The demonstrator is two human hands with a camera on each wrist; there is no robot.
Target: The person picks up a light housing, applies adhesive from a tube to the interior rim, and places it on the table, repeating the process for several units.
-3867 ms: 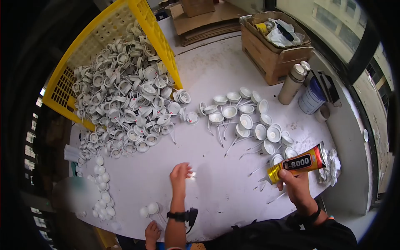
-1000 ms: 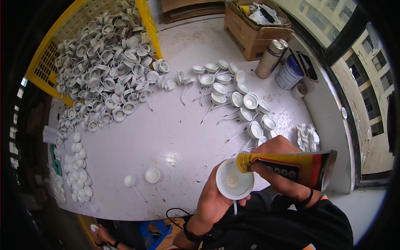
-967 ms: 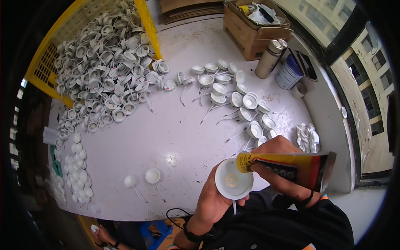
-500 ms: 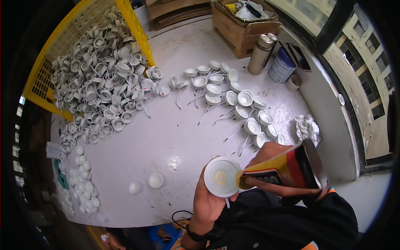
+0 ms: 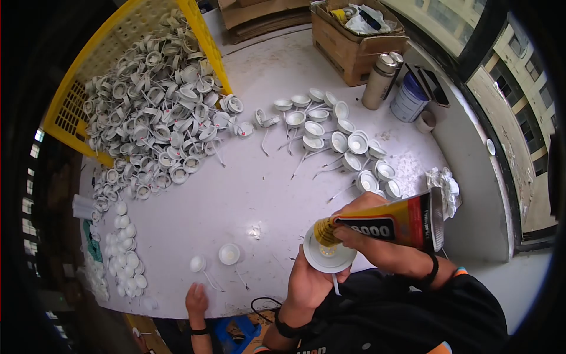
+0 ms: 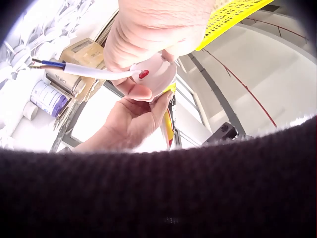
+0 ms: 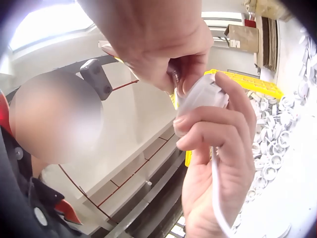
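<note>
My left hand [image 5: 308, 286] holds a white, dish-shaped LED downlight [image 5: 324, 264] from below, fingers round its rim. Yellowish LED dots show on its floor. In the left wrist view, the light's back has a red spot [image 6: 143, 74] where a white cable [image 6: 94, 73] comes out, ending in bare-tipped wires. My right hand [image 5: 382, 252] grips a yellow and black glue tube [image 5: 386, 227], thumb pressed on it near the nozzle end. That end overlaps the dish's upper part in the head view, hiding the nozzle tip. The right wrist view shows my left fingers [image 7: 218, 131] curled round the light.
Several cabled lights [image 5: 356, 141] stand ahead. A yellow crate [image 5: 206, 47] spills a heap of white rings [image 5: 159, 118] at left. White domes [image 5: 125, 253] line the left edge. Two lights [image 5: 229, 253] lie near another person's hand [image 5: 196, 300]. Box [image 5: 354, 56] and flask [image 5: 379, 82] stand back right.
Earliest, my left hand was bare over the table; now it holds the downlight. The glue tube has swung from beside the dish to over it. Another person's hand has come to the table edge.
</note>
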